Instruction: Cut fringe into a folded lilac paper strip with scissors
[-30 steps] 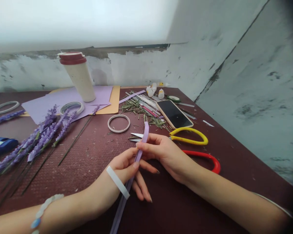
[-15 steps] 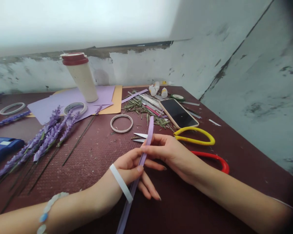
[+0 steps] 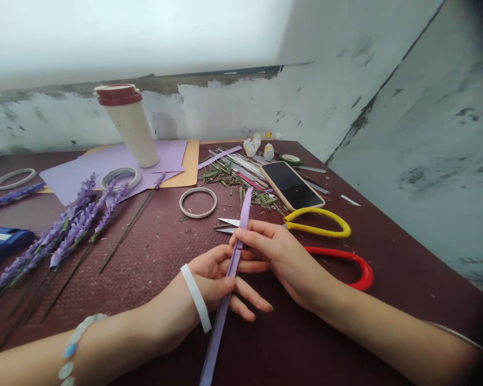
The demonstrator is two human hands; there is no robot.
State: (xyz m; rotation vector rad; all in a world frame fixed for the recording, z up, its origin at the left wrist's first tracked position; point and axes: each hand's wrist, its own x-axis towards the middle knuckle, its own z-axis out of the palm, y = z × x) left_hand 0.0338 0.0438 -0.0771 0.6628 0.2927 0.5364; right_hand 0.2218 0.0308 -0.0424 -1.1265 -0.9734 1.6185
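My left hand (image 3: 215, 279) pinches a narrow strip of lilac paper (image 3: 219, 327) between thumb and fingers, its other fingers stretched out. A pale tape-like strip (image 3: 197, 300) clings across the base of that thumb. Higher up, my right hand (image 3: 265, 244) grips the same paper near its top with thumb and forefinger. A small step in the paper's edge shows between the two grips. Scissors (image 3: 317, 221) with one yellow and one red handle lie behind my right hand, blades pointing left; the hand hides their middle.
Purple flower stems (image 3: 70, 230) lie at left near a blue tool (image 3: 4, 246). A lidded cup (image 3: 132, 134) stands on purple sheets (image 3: 68, 177). Tape rolls (image 3: 198, 214), a phone (image 3: 293, 185), clippings (image 3: 225, 174) and small bottles (image 3: 249, 147) lie farther back.
My right thumb and forefinger have shifted slightly up along the paper, exposing the step in its edge. The left hand keeps its pinch. The whole view has moved a little.
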